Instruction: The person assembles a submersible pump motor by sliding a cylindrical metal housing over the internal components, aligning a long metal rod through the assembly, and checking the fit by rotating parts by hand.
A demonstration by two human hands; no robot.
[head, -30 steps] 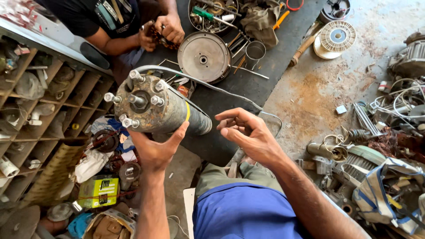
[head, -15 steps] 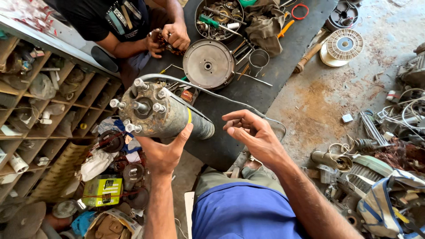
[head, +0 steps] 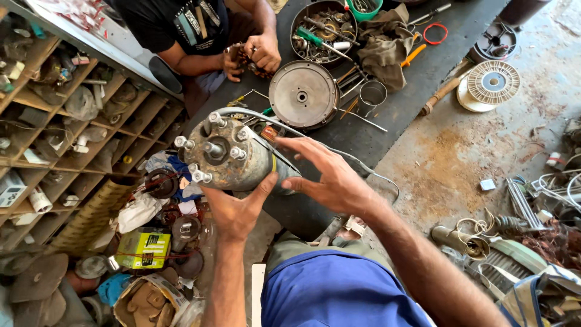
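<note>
A dark mat runs across the floor from 6 toward 1 o'clock, and a shelf of pigeonholes stuffed with parts fills the 9 o'clock side. At 12 o'clock another person sits and works a small copper winding with both hands.

The motor, a worn grey cylinder, sits just above centre. Its long axis runs from 10 toward 4 o'clock, with the bolted end plate and stub shaft turned toward the camera at the 10 o'clock end. A grey cable loops off its top toward 3 o'clock.

The left hand cups the motor from below at 6 o'clock, thumb up against the casing, bearing its weight. The right hand lies at 3 o'clock of the motor, spread wide with fingers flat, its fingertips at the casing's far end; whether they press it cannot be told.

A round disc lies on the mat at 1 o'clock of the motor, beside a tin cup.
</note>
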